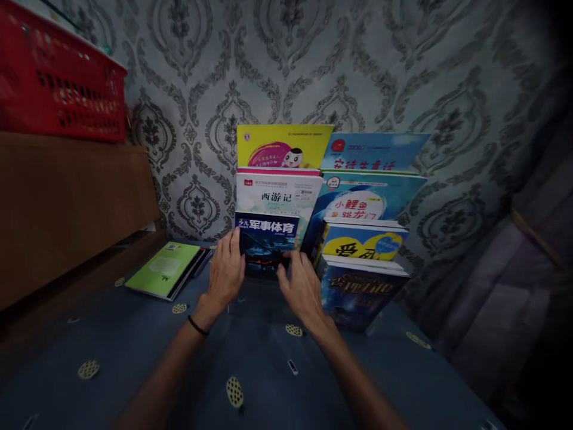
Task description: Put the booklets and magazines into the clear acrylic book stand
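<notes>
A small dark blue book (268, 242) stands upright at the front of the left row of books. My left hand (227, 263) grips its left edge, fingers along the side. At its lower right side my right hand (301, 283) holds it, fingers bent against the cover. Directly behind stands a white book (280, 191), with a taller yellow book (286, 143) at the back. Beside my right hand is the right row: a dark fantasy-style book (358, 292) in front, a blue and yellow book (364, 242), a teal book (371, 194) and a light blue book (376, 149).
A small stack topped by a green book (163, 269) lies flat to the left on the blue patterned cloth (179, 370). A wooden cabinet (76, 203) carries a red plastic basket (62, 77). Patterned wallpaper (206, 107) rises behind; pale fabric (505, 286) hangs at right.
</notes>
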`<control>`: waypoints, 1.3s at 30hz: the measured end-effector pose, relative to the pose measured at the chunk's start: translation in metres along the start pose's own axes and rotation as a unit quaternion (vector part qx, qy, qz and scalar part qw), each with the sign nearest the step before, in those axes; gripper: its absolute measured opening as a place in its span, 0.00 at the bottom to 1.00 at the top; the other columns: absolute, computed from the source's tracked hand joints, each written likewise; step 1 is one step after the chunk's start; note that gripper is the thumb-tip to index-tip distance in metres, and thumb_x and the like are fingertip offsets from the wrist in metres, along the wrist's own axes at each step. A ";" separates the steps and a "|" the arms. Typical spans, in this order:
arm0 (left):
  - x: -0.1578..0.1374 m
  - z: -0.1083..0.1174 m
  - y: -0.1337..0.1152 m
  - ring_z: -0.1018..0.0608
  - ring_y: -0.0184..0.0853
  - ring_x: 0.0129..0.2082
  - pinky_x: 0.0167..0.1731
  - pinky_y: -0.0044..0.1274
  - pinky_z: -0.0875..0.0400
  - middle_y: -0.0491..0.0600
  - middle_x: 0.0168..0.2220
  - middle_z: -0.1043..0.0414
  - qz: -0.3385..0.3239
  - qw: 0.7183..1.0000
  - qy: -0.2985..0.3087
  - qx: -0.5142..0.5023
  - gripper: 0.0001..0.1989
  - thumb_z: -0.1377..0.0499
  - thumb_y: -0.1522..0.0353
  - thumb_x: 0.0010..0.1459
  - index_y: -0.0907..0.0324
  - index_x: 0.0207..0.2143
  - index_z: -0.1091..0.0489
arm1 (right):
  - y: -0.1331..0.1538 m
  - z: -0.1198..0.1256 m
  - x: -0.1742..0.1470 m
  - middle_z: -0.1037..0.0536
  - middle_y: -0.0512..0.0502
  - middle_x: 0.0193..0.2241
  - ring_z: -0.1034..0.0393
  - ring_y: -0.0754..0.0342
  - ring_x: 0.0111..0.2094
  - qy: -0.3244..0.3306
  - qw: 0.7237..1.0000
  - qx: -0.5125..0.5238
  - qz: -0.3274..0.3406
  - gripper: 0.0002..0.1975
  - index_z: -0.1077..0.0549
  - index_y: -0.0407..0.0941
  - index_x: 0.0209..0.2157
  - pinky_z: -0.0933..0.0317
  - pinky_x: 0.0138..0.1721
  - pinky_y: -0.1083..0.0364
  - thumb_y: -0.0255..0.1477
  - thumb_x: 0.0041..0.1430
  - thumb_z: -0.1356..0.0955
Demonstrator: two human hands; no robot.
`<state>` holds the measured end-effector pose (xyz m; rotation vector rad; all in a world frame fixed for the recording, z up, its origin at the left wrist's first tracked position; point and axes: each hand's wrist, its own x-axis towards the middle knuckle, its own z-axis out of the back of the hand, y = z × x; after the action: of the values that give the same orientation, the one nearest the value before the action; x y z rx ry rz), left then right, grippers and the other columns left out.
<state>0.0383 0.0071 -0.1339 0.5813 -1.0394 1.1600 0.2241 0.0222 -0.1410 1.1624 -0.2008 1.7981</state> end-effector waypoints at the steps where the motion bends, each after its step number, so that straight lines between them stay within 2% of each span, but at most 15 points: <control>1: 0.000 -0.001 0.000 0.30 0.49 0.58 0.57 0.41 0.30 0.64 0.58 0.34 0.001 1.000 -0.001 -0.001 0.33 0.48 0.76 0.64 0.63 0.70 0.53 | 0.000 0.000 0.000 0.25 0.39 0.40 0.27 0.40 0.43 0.003 1.000 0.001 -0.003 0.08 0.33 0.48 0.43 0.32 0.40 0.44 0.29 0.63 0.38; 7: -0.001 -0.002 0.000 0.30 0.50 0.58 0.57 0.42 0.30 0.66 0.58 0.34 0.005 1.000 0.001 0.008 0.32 0.47 0.76 0.63 0.67 0.69 0.51 | -0.002 0.000 0.000 0.24 0.39 0.41 0.27 0.40 0.43 0.009 1.000 0.014 -0.001 0.08 0.33 0.48 0.44 0.32 0.43 0.43 0.30 0.63 0.38; 16: -0.001 -0.001 -0.001 0.30 0.49 0.59 0.58 0.42 0.31 0.64 0.58 0.34 0.007 1.000 0.007 -0.003 0.33 0.49 0.76 0.63 0.65 0.70 0.53 | -0.003 -0.005 0.000 0.25 0.38 0.39 0.27 0.40 0.43 -0.021 0.999 0.029 0.001 0.08 0.32 0.47 0.43 0.31 0.45 0.41 0.30 0.63 0.39; 26: -0.001 0.001 -0.001 0.28 0.48 0.56 0.57 0.40 0.30 0.64 0.59 0.35 -0.006 1.000 0.020 0.013 0.35 0.49 0.77 0.63 0.64 0.70 0.56 | -0.006 -0.007 0.001 0.27 0.40 0.38 0.28 0.40 0.43 -0.010 1.000 0.020 -0.013 0.09 0.32 0.47 0.43 0.32 0.46 0.42 0.32 0.62 0.39; 34: -0.001 0.003 -0.004 0.28 0.47 0.56 0.56 0.39 0.31 0.65 0.59 0.35 0.013 1.000 0.021 0.017 0.31 0.49 0.76 0.65 0.67 0.69 0.52 | 0.003 -0.005 -0.003 0.33 0.37 0.42 0.33 0.38 0.46 -0.029 1.000 -0.008 -0.005 0.11 0.29 0.45 0.43 0.33 0.46 0.40 0.33 0.62 0.37; 39: -0.001 0.003 -0.004 0.30 0.48 0.58 0.56 0.39 0.31 0.66 0.59 0.35 0.027 1.000 0.014 0.003 0.28 0.50 0.76 0.65 0.66 0.67 0.47 | 0.008 -0.002 -0.004 0.33 0.38 0.40 0.33 0.39 0.44 -0.029 0.999 -0.019 -0.016 0.12 0.28 0.45 0.45 0.33 0.44 0.42 0.33 0.63 0.37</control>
<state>0.0411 0.0029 -0.1335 0.5425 -1.0327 1.2160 0.2175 0.0166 -0.1428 1.1857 -0.2470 1.7266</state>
